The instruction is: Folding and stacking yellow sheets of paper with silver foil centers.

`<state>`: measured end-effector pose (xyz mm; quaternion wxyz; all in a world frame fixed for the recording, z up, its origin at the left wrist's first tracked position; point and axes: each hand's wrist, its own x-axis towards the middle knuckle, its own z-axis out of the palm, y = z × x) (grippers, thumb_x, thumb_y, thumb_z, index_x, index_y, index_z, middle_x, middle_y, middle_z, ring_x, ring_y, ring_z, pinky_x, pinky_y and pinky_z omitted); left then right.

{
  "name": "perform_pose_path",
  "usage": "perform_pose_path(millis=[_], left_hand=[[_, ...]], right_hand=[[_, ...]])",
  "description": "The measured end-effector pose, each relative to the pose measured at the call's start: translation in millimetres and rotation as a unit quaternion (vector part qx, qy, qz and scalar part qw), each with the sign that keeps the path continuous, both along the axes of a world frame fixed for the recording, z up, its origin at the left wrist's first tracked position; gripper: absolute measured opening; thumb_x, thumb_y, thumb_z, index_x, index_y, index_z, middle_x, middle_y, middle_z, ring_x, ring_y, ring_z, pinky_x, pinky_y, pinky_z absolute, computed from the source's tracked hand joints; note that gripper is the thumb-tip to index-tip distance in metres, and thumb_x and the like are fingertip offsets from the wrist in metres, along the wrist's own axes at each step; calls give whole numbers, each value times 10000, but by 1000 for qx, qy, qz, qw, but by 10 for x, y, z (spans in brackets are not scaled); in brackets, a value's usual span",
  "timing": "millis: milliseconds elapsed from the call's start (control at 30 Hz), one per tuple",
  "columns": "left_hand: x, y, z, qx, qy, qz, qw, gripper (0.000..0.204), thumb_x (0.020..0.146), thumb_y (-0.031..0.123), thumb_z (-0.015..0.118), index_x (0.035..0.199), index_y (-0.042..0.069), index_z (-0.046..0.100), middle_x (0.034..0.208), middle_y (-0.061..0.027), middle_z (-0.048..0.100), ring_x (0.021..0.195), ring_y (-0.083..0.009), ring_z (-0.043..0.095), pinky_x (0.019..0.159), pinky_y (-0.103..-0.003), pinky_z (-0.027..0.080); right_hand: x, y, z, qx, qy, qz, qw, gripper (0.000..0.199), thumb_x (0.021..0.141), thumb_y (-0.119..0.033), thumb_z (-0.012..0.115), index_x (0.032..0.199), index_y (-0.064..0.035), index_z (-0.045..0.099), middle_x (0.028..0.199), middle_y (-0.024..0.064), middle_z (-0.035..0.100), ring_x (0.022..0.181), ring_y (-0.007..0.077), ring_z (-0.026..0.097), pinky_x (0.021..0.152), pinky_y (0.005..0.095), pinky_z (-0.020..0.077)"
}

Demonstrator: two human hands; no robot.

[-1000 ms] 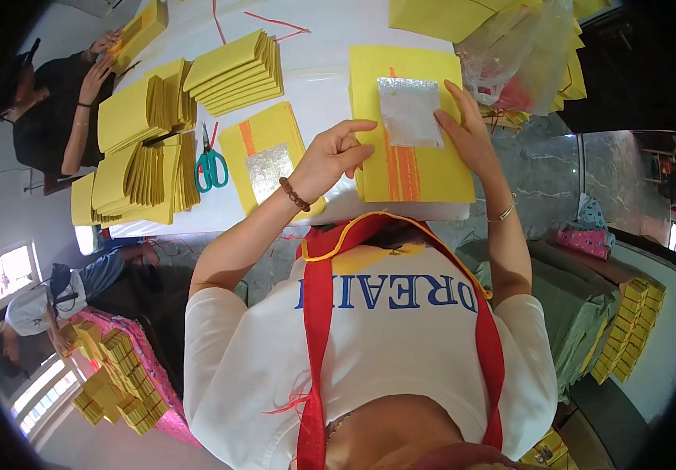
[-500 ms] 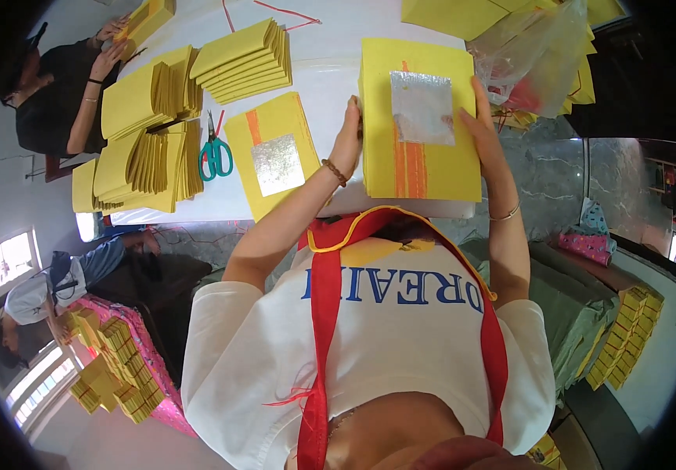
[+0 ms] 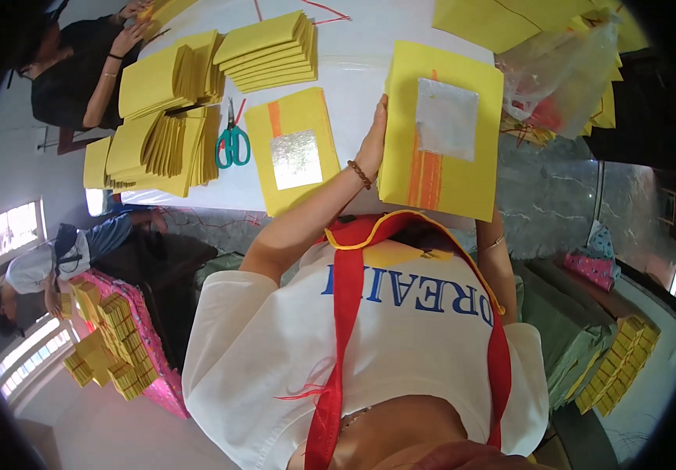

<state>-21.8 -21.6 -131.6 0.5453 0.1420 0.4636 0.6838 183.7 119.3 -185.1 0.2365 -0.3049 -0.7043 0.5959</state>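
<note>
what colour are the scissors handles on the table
Teal-green handles on the scissors, lying between the yellow paper stacks; seen in the head view.

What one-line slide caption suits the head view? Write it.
Both hands, left hand visible, square a stack of yellow paper sheets topped with silver foil beside green-handled scissors.

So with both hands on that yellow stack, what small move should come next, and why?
Probably tap or square the stack of yellow sheets on the white table: the left hand presses flat against its left edge, the right hand is hidden behind the right side, and the stack is lifted, its edges not quite flush.
</note>
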Motion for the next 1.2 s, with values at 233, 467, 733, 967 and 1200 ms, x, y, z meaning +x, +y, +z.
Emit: perform_pose_path(millis=[233,467,733,967,1200], left_hand=[[-79,-48,-17,15,55,24,998,639,934,490,242,1394,56,146,1392,-107,256,1263,-162,258,1023,-280,244],[-856,-307,869,-113,413,240,872,267,803,141,605,1044,29,582,954,-71,598,828,-146,547,715,-285,444],[-3181,-908,307,-282,490,438,699,626,756,457,609,1128,-40,524,1035,-170,581,903,-269,564,763,-372,445],[-3033,-862,306,-228,268,229,908,681,709,443,679,1174,-14,483,959,-85,589,776,-161,583,620,-312,472],[-2953,-922,353,-264,309,103,908,704,728,421,673,1188,-60,444,1085,-121,558,964,-181,549,791,-299,454]], right_hand=[[-135,-51,755,-180,149,-54,971,560,944,-401,335,1359,-29,274,1378,93,322,1270,207,304,1042,319,232],[-91,98,1703,213,69,22,974,463,922,-310,419,1280,-16,415,1315,96,430,1251,231,338,1019,373,258],[-1057,-80,2537,180,-16,205,962,346,837,-81,517,1179,-30,507,1176,56,526,1080,163,483,922,293,344],[-2914,-367,2150,-120,-157,271,942,699,794,-530,530,1331,-131,328,1331,82,360,1215,288,334,920,447,329],[-3745,-377,1236,-234,-266,205,912,737,775,-401,598,1357,-159,215,1359,144,323,1239,340,320,944,638,213]])
